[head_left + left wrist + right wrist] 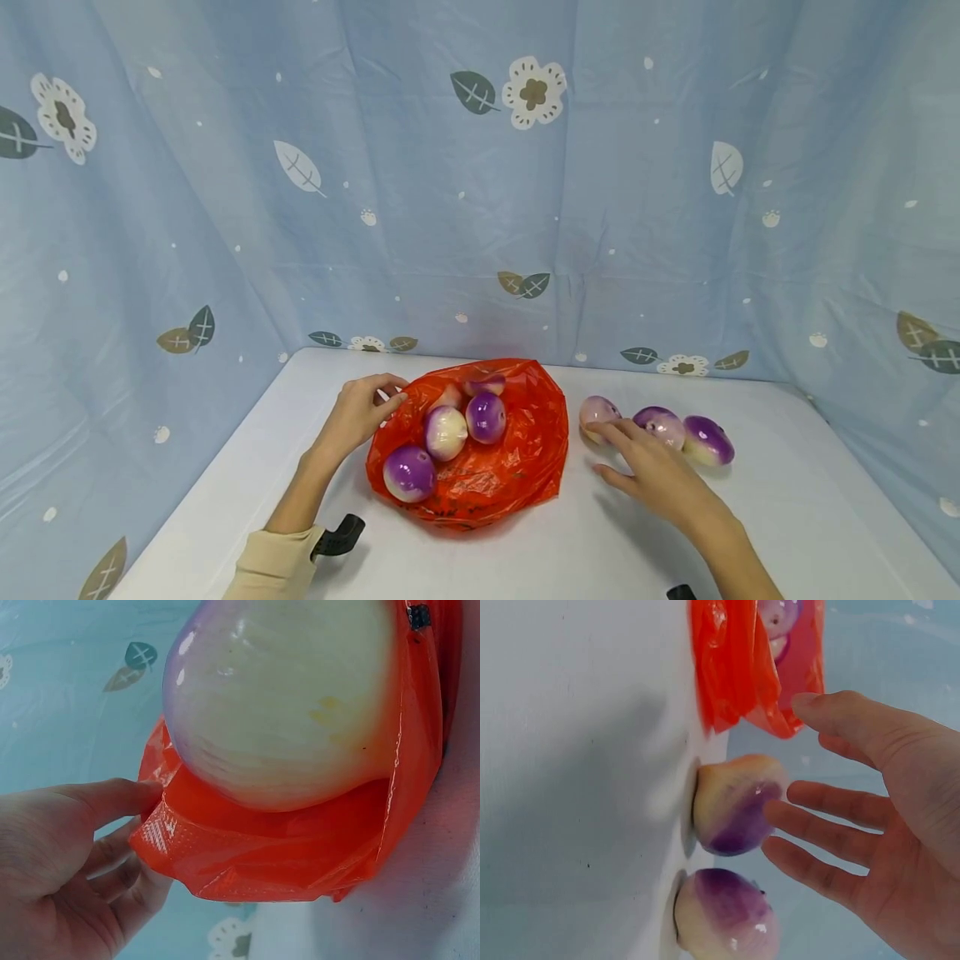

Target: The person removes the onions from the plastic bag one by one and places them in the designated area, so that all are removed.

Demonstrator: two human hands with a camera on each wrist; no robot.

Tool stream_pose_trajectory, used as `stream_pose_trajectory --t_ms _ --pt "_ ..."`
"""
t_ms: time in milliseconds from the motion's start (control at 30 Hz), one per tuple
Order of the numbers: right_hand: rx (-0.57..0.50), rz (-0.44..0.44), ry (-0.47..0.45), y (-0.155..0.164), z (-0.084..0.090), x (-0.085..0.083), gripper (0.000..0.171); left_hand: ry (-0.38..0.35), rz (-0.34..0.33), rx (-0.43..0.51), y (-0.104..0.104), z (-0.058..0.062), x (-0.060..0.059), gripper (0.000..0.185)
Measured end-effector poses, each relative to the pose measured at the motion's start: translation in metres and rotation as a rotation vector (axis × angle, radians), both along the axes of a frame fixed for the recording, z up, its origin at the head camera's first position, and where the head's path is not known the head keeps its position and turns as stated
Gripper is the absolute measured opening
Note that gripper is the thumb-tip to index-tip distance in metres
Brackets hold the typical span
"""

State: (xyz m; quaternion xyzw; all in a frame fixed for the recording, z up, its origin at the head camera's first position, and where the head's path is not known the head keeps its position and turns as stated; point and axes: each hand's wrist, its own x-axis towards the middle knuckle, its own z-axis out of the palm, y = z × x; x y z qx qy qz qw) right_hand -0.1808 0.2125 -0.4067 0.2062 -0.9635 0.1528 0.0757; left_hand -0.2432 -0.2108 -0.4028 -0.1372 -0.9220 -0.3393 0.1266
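Note:
An orange-red plastic bag (517, 467) lies open on the white table (787, 517). Several purple-and-white onions sit in it, the nearest (408, 472) at its front left. My left hand (393, 396) pinches the bag's left rim; in the left wrist view the thumb (127, 796) presses the bag's edge (262, 855) with the fingers curled under it, below a large onion (285, 697). Three more onions lie on the table to the right. My right hand (600, 448) is open, fingers straight, beside the leftmost onion (598, 410) (739, 802), nearly touching it.
The two other loose onions (660, 427) (707, 440) lie in a row right of the hand. A blue curtain (480, 208) with a leaf and flower print closes in the table at the back and both sides. Bare table lies in front.

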Motion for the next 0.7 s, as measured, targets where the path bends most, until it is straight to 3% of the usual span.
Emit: stream_pose_trajectory --t_ms 700 --pt "-0.027 0.079 0.006 -0.043 0.007 -0.010 0.052 -0.005 -0.002 0.005 0.000 0.001 0.001 0.018"
